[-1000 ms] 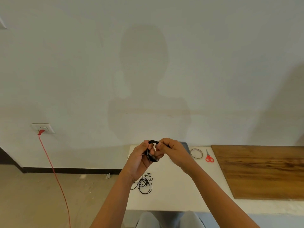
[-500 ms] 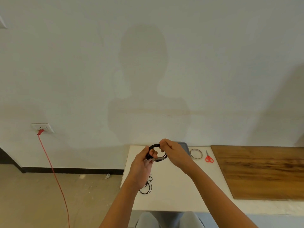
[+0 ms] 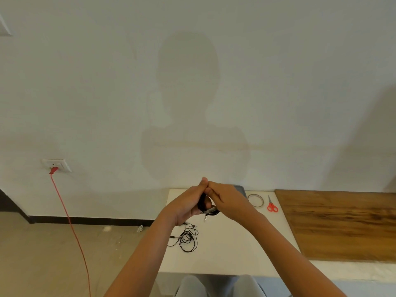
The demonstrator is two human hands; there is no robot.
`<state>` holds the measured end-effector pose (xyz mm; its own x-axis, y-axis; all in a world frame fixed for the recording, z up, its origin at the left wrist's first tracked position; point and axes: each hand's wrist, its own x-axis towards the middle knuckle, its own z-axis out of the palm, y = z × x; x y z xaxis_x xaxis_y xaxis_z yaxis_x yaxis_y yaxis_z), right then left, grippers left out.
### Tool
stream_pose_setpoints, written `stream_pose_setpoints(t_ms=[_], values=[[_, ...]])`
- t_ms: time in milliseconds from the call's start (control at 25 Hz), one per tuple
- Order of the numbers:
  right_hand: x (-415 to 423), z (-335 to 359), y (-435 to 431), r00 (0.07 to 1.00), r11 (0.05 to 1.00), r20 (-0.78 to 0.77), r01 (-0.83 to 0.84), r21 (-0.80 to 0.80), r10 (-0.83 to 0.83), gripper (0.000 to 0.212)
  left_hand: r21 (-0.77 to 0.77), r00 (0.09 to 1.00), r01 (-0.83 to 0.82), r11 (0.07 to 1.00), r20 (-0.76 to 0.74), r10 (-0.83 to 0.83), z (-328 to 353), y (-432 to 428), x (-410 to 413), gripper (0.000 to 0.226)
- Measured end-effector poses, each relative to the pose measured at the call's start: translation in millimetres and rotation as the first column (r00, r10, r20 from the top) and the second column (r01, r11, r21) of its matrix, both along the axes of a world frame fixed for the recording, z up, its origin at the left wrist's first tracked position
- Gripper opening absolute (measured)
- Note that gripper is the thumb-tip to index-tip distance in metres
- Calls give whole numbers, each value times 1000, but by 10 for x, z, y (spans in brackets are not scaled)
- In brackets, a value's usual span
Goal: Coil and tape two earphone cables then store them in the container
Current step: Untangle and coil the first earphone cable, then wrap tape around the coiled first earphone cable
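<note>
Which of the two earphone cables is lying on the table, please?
The loose tangled cable near the table's left edge; the coiled cable is gripped between the left hand and right hand.

The flat white table [image 3: 235, 254] carries a loose, tangled black earphone cable [image 3: 188, 239] near its left edge. At the far edge lie a thin clear ring of tape [image 3: 255, 200] and, just right of it, small red-handled scissors [image 3: 271, 205]. A dark grey container [image 3: 241, 189] shows only a corner, and a brown wooden board [image 3: 342, 224] covers the right side.
</note>
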<state>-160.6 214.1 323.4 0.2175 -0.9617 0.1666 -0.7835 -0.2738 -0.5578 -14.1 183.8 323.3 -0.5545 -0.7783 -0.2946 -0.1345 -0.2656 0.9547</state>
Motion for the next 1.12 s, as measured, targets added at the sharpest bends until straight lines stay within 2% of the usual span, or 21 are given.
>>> stream_pose_setpoints(t_ms=[160,320,480,680,800,880,960,1040,1120], values=[[-102,-226,-8,998,1000,-54,26,-7,-26,25,127,997,-10,992,-78,20,-198,10,-53,44],[-217,-556,-18,997,997,75,20,76,-26,26,145,999,42,989,1,-42,-433,-46,-99,40],[-360,-860,-58,975,981,207,35,192,-75,18,125,994,74,989,76,-84,-756,-154,-191,28],[-511,-1177,-252,966,967,231,58,248,-117,10,189,997,-66,980,-16,70,-1163,-378,-416,28],[-561,-1429,-383,976,964,170,93,248,-138,17,205,982,-189,960,21,188,-1329,-502,-575,34],[-611,-1639,-439,978,965,123,137,223,-167,20,293,962,-260,920,-9,274,-1446,-525,-689,36],[-685,-1874,-472,963,959,176,162,231,-205,21,424,926,-315,849,-58,373,-1598,-515,-826,36],[-758,-2112,-457,921,944,296,170,283,-254,22,505,913,-328,798,-48,406,-1764,-508,-959,37],[-838,-2343,-422,864,908,392,154,389,-315,25,430,944,-324,843,82,321,-1944,-510,-1089,40]])
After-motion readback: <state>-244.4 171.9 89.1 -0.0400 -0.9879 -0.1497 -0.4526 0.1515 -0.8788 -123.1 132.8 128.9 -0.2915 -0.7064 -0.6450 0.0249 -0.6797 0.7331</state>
